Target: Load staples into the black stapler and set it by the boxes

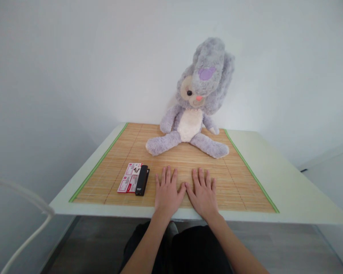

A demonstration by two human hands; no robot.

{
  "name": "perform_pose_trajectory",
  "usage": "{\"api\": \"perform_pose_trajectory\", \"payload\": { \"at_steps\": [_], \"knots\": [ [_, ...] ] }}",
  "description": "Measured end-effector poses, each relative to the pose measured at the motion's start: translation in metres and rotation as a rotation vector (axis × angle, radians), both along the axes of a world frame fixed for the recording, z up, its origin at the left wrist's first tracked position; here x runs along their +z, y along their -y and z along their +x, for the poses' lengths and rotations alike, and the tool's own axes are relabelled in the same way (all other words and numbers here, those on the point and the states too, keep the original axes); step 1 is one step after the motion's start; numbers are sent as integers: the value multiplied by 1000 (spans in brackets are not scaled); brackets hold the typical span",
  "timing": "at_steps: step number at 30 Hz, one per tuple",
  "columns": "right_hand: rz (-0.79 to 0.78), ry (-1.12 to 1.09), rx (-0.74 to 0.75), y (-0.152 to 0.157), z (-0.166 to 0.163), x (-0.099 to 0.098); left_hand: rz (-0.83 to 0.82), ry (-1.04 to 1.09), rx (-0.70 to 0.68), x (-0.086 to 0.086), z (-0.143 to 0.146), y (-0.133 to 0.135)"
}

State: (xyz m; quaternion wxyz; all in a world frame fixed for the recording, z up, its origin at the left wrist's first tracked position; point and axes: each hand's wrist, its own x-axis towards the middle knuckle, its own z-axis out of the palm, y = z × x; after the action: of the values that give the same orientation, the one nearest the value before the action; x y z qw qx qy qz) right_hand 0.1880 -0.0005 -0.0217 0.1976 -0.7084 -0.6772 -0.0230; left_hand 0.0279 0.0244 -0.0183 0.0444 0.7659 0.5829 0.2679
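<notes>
Both palms rest flat on a bamboo mat (114,160) with green edging. My left hand (167,194) has its fingers spread and holds nothing. To its left lies a black stapler (142,180), apart from the hand, next to a red and white printed card (128,178) that it partly overlaps. My right hand (202,192) is also empty, fingers stretched out and apart. The two thumb tips meet or nearly meet between the hands.
A grey plush rabbit (190,123) sits at the back of the mat, one long ear drooping over its face. The white table (274,171) backs onto a pale wall. A white cable (31,198) hangs at the left, by the table's front corner.
</notes>
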Motion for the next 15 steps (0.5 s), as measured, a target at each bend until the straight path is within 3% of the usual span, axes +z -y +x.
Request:
{"api": "perform_pose_trajectory", "payload": {
  "at_steps": [15],
  "knots": [
    [-21,-4,-5,0,-4,4,6,-10,-13,-2,2,0]
  ]
}}
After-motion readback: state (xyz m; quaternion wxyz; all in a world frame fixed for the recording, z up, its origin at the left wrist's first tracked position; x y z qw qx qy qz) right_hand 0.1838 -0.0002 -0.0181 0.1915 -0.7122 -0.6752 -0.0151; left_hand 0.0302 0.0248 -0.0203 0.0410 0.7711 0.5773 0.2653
